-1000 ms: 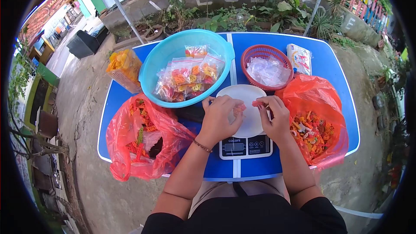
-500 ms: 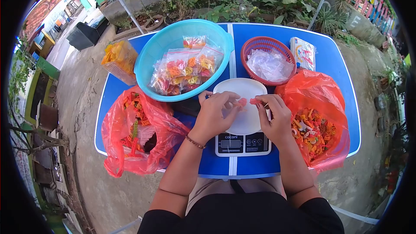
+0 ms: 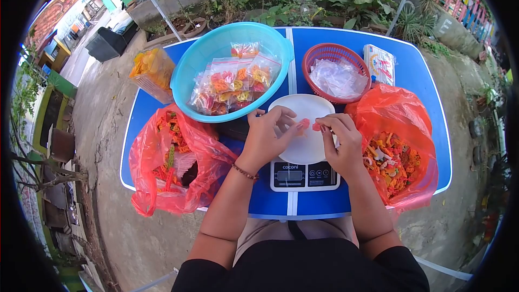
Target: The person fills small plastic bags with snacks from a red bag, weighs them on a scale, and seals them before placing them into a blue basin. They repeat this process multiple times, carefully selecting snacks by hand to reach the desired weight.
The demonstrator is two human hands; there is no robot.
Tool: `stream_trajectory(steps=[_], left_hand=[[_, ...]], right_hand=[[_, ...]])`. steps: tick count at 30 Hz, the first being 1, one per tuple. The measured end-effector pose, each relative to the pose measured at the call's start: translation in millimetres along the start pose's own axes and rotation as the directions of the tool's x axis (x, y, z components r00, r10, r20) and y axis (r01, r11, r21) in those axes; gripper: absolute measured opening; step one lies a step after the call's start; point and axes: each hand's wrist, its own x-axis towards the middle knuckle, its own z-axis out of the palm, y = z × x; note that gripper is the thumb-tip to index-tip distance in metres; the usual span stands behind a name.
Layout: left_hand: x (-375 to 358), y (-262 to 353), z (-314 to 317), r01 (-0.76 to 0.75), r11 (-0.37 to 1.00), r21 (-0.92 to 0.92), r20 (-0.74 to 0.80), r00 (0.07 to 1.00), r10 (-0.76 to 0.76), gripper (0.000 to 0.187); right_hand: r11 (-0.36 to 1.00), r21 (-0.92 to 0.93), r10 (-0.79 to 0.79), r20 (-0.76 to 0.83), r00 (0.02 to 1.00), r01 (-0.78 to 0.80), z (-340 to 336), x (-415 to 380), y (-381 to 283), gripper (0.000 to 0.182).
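Observation:
My left hand [image 3: 269, 135] pinches a small pinkish-red piece [image 3: 305, 123] above the white plate [image 3: 304, 154] of a kitchen scale [image 3: 290, 176]. Opposite it, my right hand [image 3: 343, 138] pinches another small pinkish-red piece [image 3: 317, 127] between thumb and fingers. A narrow gap separates the two pieces, whose exact kind is too small to make out. Both hands hover over the plate's sides. To the right of my right hand lies a red plastic bag [image 3: 419, 116] with orange and yellow snack bits [image 3: 393, 165] inside.
A turquoise basin [image 3: 183, 65] holds several filled clear packets [image 3: 238, 81]. Clear plastic bags [image 3: 338, 78] fill a red basket [image 3: 311, 57]. Another red bag [image 3: 208, 157] stands left, near a tub of yellow-orange pieces [image 3: 153, 74]. A white package [image 3: 380, 65] lies at the blue table's [image 3: 419, 70] back right.
The view has shifted slightly. Both hands stay over the plate with the pinkish-red pieces, which look slightly closer together now.

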Motion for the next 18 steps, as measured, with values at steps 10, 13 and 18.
stream_trajectory(steps=[10, 13, 18], left_hand=[[0, -1, 0, -0.088, 0.973, 0.216, 0.02, 0.996, 0.086, 0.013], [0, -3, 1, -0.093, 0.969, 0.227, 0.007, 0.996, 0.094, 0.012], [0, 0, 0, -0.083, 0.971, 0.222, 0.004, 0.996, 0.084, 0.014]], right_hand=[[0.998, -0.024, -0.06, 0.02, 0.998, 0.06, -1, 2, -1, 0.025], [0.998, -0.015, -0.061, 0.026, 0.998, 0.061, -2, 2, -3, 0.025], [0.999, -0.001, -0.047, 0.033, 0.998, 0.048, -1, 1, -3, 0.026]])
